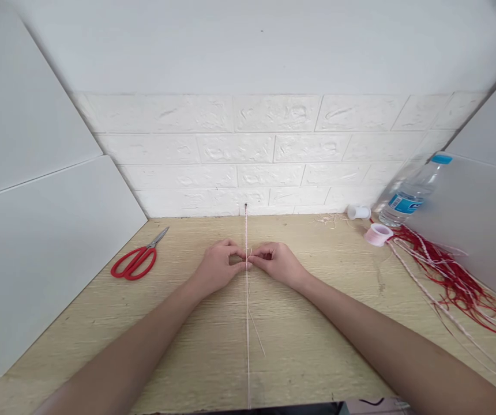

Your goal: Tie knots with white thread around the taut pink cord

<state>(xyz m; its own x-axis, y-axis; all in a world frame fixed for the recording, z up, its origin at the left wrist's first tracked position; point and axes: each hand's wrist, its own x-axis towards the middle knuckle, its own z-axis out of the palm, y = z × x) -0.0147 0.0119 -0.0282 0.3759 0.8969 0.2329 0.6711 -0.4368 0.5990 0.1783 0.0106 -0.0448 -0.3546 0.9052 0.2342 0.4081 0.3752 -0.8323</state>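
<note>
Our left hand (221, 265) and right hand (283, 265) pinch the cord (246, 230) running between the back and front edges of the table (308, 346), with open room toward the scissors (138, 261) by the left edge.

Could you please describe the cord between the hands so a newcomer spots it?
Start at the white brick-patterned wall behind the table. From near its foot, one pale cord runs forward between left hand and right hand. Unlike the cord heap at right, it is pulled straight.
</note>
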